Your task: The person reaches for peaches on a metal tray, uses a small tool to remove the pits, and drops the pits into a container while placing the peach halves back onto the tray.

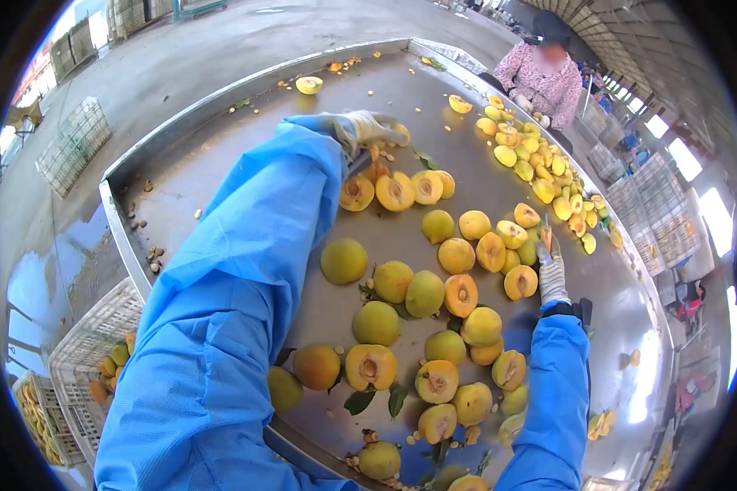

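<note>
My left hand (359, 131), in a whitish glove, reaches across the metal table. Its fingers curl over a yellow peach half (400, 135), partly hidden by the glove. Just below it lie several cut peach halves (395, 192), cut faces up. My right hand (553, 277), also gloved, is at the right side of the pile, its fingers closed. A thin orange-brown thing (546, 235) sticks up from them; I cannot make out what it is. Between my arms lie whole peaches (344, 261) and halves, some with the stone cavity showing (371, 367), among loose leaves (359, 401).
The metal table (246, 155) has a raised rim. A heap of cut peaches (540, 159) lies along the far right edge, near a person in a pink patterned top (540, 82). Peach-filled plastic crates (82, 360) stand at lower left; a white crate (74, 146) stands on the floor.
</note>
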Motion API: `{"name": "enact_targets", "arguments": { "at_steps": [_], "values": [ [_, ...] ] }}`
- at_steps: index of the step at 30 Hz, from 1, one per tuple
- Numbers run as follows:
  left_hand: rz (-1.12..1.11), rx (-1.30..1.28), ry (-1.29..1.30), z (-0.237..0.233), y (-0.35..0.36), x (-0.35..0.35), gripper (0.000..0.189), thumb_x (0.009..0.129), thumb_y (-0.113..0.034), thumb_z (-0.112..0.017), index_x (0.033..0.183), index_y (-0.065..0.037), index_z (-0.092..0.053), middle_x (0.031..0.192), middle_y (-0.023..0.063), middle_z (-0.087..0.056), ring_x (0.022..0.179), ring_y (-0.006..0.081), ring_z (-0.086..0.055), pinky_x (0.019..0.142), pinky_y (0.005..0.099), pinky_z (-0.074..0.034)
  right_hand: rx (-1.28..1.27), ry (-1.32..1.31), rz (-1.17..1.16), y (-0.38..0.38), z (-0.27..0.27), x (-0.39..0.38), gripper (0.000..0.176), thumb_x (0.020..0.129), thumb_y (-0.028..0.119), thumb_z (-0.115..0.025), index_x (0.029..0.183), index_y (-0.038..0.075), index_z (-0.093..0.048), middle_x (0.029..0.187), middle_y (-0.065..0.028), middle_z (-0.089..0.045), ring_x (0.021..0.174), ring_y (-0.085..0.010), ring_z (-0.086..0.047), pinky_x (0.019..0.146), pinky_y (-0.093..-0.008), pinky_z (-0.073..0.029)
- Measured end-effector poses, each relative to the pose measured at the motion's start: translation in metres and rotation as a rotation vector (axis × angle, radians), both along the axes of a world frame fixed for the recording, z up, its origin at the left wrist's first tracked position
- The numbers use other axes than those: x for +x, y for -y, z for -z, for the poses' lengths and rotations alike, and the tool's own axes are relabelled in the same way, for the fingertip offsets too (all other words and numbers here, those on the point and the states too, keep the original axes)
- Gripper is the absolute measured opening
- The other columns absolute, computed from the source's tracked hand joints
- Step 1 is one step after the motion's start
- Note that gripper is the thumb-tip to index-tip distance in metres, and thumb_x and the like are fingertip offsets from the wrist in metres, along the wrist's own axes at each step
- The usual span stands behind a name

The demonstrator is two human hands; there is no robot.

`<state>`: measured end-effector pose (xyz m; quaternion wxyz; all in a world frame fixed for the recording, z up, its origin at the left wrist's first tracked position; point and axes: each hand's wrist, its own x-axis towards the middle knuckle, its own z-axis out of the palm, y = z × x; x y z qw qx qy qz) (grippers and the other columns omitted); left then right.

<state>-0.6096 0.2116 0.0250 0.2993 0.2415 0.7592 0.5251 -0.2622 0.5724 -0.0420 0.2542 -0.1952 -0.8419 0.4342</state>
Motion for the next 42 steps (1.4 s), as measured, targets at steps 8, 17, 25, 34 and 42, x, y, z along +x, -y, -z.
{"name": "enact_targets", "arguments": {
  "at_steps": [8,17,25,34,42],
  "values": [
    [0.467,-0.241,-0.544,0.000,-0.070,0.123,0.052,0.082,-0.052,-0.069,0.125,-0.025,-0.065,0.133,0.0043,-0.059,0.135,0.0328,-0.039,0.113,0.0597,-0.018,-0.100,-0.041,-0.172,0.033,0.009,-0.009,0.045,0.092,0.015,-0.064,0.135,0.007,-0.052,0.128,-0.0078,-0.058,0.116,-0.0180,-0.053,0.102,-0.0312,-0.041],
    [0.675,-0.139,-0.410,0.013,-0.042,0.191,0.053,0.089,-0.049,-0.063,0.134,-0.021,-0.058,0.134,0.0119,-0.056,0.126,0.0318,-0.050,0.104,0.0413,-0.043,-0.265,0.062,-0.379,0.119,-0.015,0.033,0.051,0.091,0.014,-0.068,0.137,0.002,-0.049,0.132,-0.0073,-0.058,0.118,-0.0168,-0.054,0.103,-0.0295,-0.042],
    [0.814,-0.503,-0.352,-0.054,0.022,0.263,0.056,0.093,-0.051,-0.058,0.135,-0.015,-0.056,0.130,0.0058,-0.060,0.116,0.0220,-0.056,0.099,0.0378,-0.045,-0.120,0.419,-0.362,0.182,-0.090,0.128,0.051,0.093,0.028,-0.065,0.137,0.006,-0.052,0.125,-0.0075,-0.063,0.111,-0.0180,-0.056,0.098,-0.0295,-0.043],
    [0.360,-0.416,-1.034,-0.040,-0.013,0.366,0.066,0.090,-0.057,-0.054,0.139,-0.013,-0.048,0.149,0.0134,-0.039,0.143,0.0365,-0.026,0.117,0.0547,-0.015,-0.458,-0.217,-0.120,0.268,-0.167,0.278,0.041,0.093,0.022,-0.066,0.129,0.007,-0.053,0.107,-0.0081,-0.066,0.094,-0.0134,-0.064,0.083,-0.0290,-0.053],
    [0.508,-0.286,-0.971,-0.048,-0.023,0.429,0.039,0.084,-0.030,-0.070,0.116,-0.010,-0.060,0.124,0.0162,-0.059,0.119,0.0366,-0.052,0.099,0.0432,-0.043,-0.648,-0.331,0.152,0.383,-0.140,0.401,0.037,0.094,0.028,-0.065,0.123,0.006,-0.056,0.094,-0.0055,-0.067,0.074,-0.0118,-0.064,0.072,-0.0268,-0.053]
  ]
}}
